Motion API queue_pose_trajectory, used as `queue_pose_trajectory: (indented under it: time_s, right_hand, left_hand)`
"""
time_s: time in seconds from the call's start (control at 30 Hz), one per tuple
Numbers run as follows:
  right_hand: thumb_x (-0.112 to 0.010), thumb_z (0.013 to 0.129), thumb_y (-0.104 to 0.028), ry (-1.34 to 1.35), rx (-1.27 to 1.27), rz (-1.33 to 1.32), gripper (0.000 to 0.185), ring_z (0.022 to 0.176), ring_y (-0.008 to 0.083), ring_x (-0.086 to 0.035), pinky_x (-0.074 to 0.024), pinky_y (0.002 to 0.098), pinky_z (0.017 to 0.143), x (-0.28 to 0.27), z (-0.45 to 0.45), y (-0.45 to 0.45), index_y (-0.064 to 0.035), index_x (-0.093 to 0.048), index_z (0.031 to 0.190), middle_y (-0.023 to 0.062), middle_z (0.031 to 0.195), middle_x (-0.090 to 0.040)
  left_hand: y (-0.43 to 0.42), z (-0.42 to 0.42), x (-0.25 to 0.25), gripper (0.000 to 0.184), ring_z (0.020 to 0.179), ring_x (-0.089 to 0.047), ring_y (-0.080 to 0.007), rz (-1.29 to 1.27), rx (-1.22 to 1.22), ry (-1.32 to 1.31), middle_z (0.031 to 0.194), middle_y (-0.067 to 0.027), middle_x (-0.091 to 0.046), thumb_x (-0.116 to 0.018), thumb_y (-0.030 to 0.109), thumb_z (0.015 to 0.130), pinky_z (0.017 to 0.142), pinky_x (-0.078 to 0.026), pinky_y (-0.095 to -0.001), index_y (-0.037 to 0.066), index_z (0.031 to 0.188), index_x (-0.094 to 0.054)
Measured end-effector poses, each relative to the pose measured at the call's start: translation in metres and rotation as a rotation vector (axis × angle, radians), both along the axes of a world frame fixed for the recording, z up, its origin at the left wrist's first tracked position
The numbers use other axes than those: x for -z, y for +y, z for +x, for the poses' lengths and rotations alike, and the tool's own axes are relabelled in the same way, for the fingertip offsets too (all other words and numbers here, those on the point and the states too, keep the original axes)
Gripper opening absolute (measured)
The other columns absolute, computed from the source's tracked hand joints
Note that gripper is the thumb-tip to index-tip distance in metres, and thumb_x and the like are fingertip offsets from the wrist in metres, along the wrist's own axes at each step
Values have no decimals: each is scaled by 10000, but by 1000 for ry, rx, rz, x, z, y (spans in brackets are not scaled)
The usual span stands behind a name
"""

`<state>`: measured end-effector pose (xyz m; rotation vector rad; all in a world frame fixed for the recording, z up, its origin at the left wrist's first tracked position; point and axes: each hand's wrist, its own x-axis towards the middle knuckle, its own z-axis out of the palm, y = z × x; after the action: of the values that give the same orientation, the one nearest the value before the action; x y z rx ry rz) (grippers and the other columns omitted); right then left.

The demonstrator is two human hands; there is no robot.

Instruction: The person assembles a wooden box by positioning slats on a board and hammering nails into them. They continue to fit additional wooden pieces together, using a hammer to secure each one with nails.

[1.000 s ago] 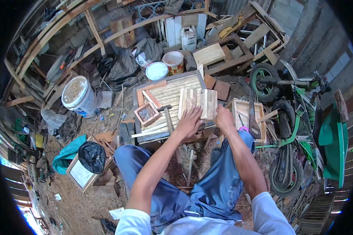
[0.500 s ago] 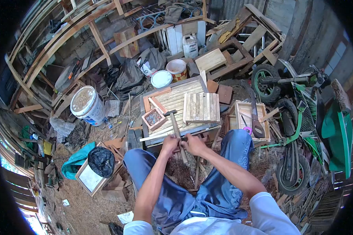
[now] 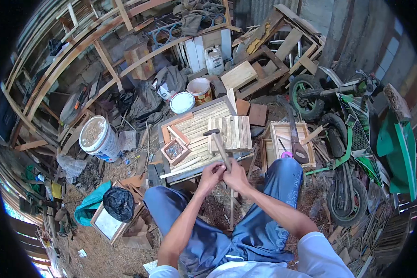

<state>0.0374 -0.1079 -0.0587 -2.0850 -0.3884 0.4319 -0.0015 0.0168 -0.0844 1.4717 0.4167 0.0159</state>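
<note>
A hammer (image 3: 221, 150) is gripped by its wooden handle in my right hand (image 3: 236, 177), its dark head pointing away over the slatted wooden surface. Close against it, my left hand (image 3: 211, 178) has its fingertips pinched together; whatever they hold is too small to make out. Both hands are above the near edge of a low worktable (image 3: 194, 124) covered in pale wooden strips. A slatted wooden piece (image 3: 236, 134) lies on the table's right part, partly behind the hammer. Left of the hammer sits a small wooden box (image 3: 181, 159) with small metal bits, probably nails, inside.
A handsaw (image 3: 299, 150) leans across an open wooden crate (image 3: 312, 160) at my right. Beyond it stands a green-framed motorbike (image 3: 350, 139). Buckets (image 3: 97, 139) stand to the left and behind the table. A black plastic bag (image 3: 119, 193) lies on a framed panel by my left knee.
The hammer has moved right and is now held in my right hand, its head nearer the slatted piece. My hands have shifted slightly right. The whole view has tilted a little.
</note>
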Motion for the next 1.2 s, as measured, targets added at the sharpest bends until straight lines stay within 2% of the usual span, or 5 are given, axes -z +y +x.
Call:
queue_pose_trajectory:
  time_s: [0.47, 0.63, 0.97, 1.1, 1.2]
  right_hand:
    - [-575, 939, -154, -270, 151, 273, 350, 819, 244, -641, -497, 373, 758, -32, 24, -85, -10, -469, 1240, 169, 935, -653]
    - [-554, 927, -73, -320, 133, 256, 137, 574, 93, -471, -394, 265, 530, -2, 20, -107, -11, -512, 1041, 25, 734, -528]
    - [-544, 973, -132, -94, 133, -23, 166, 553, 285, -560, -442, 373, 546, -36, 40, -105, -16, -520, 1089, 179, 668, -566]
    - [-527, 982, -132, -77, 136, -200, 188, 645, 450, -589, -447, 429, 569, -48, 48, -92, -10, -493, 1122, 245, 705, -572]
    - [-506, 998, -149, -104, 131, -216, 201, 550, 248, -542, -420, 371, 544, -39, 45, -98, -22, -510, 1153, 133, 650, -550]
  left_hand:
    - [-8, 171, -30, 303, 964, -638, -341, 837, 129, -382, 991, -189, -679, -586, 275, 927, 871, -496, -433, 12, 1064, -648]
    - [-37, 219, 5, 331, 1093, -563, -308, 1223, 223, -577, 1063, -154, -662, -510, 312, 964, 1022, -389, -437, 41, 1046, -682]
    - [-37, 238, 2, 619, 898, -637, -306, 1461, 891, -488, 707, -170, -653, -321, 390, 1017, 1141, -274, -453, 74, 617, -671]
    - [-40, 250, 18, 482, 763, -667, -334, 1427, 901, -583, 700, -137, -687, -402, 321, 961, 909, -454, -441, 86, 651, -687]
    - [-37, 248, 25, 503, 665, -613, -345, 1342, 806, -741, 606, -146, -626, -433, 314, 957, 833, -428, -427, 60, 567, -625]
